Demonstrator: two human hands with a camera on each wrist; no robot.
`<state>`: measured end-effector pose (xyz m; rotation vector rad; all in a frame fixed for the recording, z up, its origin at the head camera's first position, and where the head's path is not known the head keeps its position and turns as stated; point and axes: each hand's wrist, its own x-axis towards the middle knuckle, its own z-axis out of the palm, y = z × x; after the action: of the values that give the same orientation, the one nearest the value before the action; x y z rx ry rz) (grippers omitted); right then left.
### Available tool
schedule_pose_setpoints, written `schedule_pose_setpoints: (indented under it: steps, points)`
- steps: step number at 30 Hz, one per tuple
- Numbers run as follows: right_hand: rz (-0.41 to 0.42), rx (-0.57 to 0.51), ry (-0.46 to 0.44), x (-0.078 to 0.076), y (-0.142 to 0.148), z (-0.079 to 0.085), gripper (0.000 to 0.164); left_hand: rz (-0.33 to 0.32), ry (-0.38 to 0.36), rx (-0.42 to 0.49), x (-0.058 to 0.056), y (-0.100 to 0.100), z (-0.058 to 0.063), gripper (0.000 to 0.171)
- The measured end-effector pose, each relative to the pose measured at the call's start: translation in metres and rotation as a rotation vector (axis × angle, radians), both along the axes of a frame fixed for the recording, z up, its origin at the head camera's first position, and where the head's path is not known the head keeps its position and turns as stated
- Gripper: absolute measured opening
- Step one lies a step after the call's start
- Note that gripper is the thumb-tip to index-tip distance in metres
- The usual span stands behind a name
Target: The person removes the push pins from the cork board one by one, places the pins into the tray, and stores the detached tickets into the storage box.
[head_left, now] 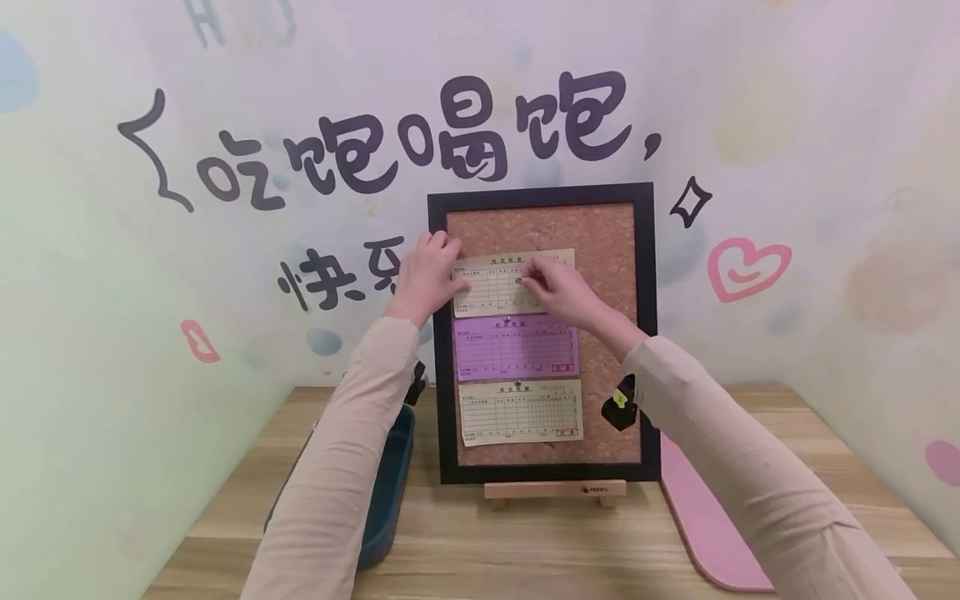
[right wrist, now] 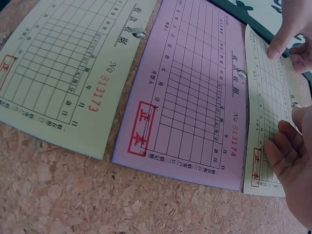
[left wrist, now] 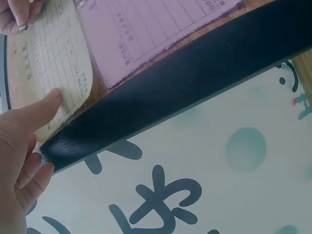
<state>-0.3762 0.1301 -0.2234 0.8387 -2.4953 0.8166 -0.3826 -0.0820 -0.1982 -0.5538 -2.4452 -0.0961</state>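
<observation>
A black-framed corkboard (head_left: 607,333) bears three receipt slips in a column. The top one is a cream slip (head_left: 480,292), then a purple slip (head_left: 487,354) and another cream slip (head_left: 495,417). My left hand (head_left: 429,275) grips the board's left edge, fingers at the outer side of the black frame (left wrist: 161,83); its thumb (left wrist: 48,106) presses the top slip down. Over that slip, my right hand (head_left: 562,292) pinches a small metal pushpin (left wrist: 23,28) between thumb and fingertips. Metal pins (right wrist: 139,32) sit at the upper edges of the lower two slips.
The board stands on a small wooden easel (head_left: 555,490) on a wood-grain table (head_left: 525,550). A dark blue tray (head_left: 390,492) lies left, partly behind my sleeve. At right is a pink mat (head_left: 712,533). A black piece with a yellow mark (head_left: 619,404) shows at the board's lower right.
</observation>
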Motion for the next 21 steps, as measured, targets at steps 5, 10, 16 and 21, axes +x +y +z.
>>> schedule_pose_setpoints:
  steps: [5,10,16,21]
  points:
    - [0.002,-0.007,0.017,-0.001,0.0008,-0.0013,0.012,-0.034,0.047,0.004,0.0026,-0.0029,-0.0015,0.028]
    - [-0.009,-0.002,0.018,-0.0015,0.0004,-0.0013,0.012,-0.059,0.122,0.011,0.002,-0.006,-0.0036,0.017]
    - [-0.008,0.001,0.015,-0.0008,-0.0004,-0.0008,0.012,-0.079,0.182,0.019,0.0,-0.0081,-0.0056,0.01]
    - [0.003,-0.008,0.003,0.0,0.0004,-0.0023,0.012,-0.09,0.205,0.006,-0.0009,-0.0071,-0.0066,0.009]
